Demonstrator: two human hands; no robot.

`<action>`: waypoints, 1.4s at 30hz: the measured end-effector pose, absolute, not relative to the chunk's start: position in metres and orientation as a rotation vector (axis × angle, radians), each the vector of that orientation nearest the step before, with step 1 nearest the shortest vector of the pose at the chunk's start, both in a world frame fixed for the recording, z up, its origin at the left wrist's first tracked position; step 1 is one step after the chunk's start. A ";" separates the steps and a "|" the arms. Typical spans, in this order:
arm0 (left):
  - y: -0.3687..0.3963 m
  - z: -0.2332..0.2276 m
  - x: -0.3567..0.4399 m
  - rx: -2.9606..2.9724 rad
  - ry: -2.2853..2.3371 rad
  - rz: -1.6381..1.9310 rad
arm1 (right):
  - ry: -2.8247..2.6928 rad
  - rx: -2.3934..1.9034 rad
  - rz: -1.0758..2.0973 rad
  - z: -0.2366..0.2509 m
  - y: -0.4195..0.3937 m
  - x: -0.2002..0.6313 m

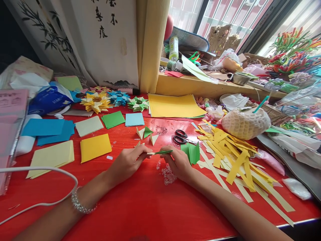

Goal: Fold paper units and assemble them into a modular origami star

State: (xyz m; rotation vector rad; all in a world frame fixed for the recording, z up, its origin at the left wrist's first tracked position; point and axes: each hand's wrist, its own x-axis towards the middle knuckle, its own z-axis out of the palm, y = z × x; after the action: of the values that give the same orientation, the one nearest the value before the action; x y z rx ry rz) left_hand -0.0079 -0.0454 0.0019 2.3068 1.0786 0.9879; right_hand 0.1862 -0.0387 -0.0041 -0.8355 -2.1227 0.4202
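Observation:
Above the red table (pixel 140 207), my left hand (pixel 127 160) pinches a small folded cream paper piece (pixel 150 153). My right hand (pixel 179 163) grips a folded green paper piece (pixel 163 152), seen nearly edge-on. The two pieces meet between my fingertips; whether one is tucked into the other I cannot tell. Just beyond my fingers stand small folded triangles, a green one (pixel 147 132) and a cream one (pixel 153 138) among them. To the right of my right hand are creased green papers (pixel 192 152) and black-handled scissors (pixel 181 137).
Yellow and cream strips (pixel 223 147) are heaped at right. Paper stacks lie at left, including yellow (pixel 96 148), blue (pixel 45 127) and cream (pixel 51 157). Folded paper stars (pixel 95 102) and large yellow sheets (pixel 175 105) sit behind. A white cable (pixel 62 172) loops near my left forearm.

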 end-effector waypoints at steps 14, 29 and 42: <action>-0.045 0.001 -0.010 2.382 1.063 1.018 | -2.065 -0.843 0.523 -0.001 -0.039 0.186; -0.043 0.000 -0.009 2.514 1.050 1.131 | -2.105 -0.773 0.395 -0.006 -0.037 0.188; -0.044 0.000 -0.007 2.385 1.041 1.051 | -2.108 -0.734 0.220 -0.006 -0.035 0.187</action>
State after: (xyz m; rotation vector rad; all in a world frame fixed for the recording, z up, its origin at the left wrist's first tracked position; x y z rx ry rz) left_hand -0.0068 -0.0438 0.0004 2.3850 1.0410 1.0510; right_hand 0.1869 -0.0351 -0.0060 -0.7340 -2.1076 0.2202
